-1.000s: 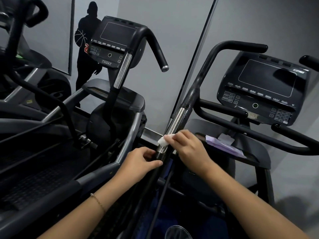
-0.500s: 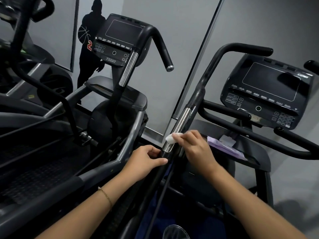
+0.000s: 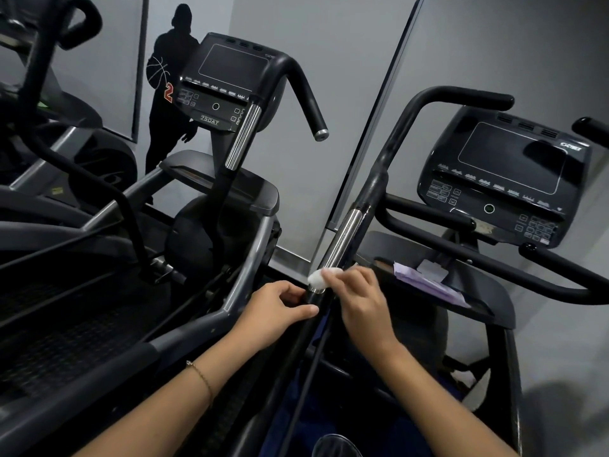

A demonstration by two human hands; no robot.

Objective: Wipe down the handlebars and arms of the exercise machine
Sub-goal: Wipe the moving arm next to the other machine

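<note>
My left hand [image 3: 280, 311] is curled round the bar [image 3: 342, 239], thumb stretched along its near side and fingers hooked over the far side. The wrist is straight, and the bare forearm runs in from the lower left with a thin bracelet [image 3: 201, 377] on it. My right hand [image 3: 362, 305] sits just beside it on the right, back turned up, fingertips [image 3: 329, 275] bunched and pinching a wipe [image 3: 316, 280] against the same bar a little higher. My right forearm, bare too, comes in from the lower right, so both arms converge, the hands near each other with the bar between them.
</note>
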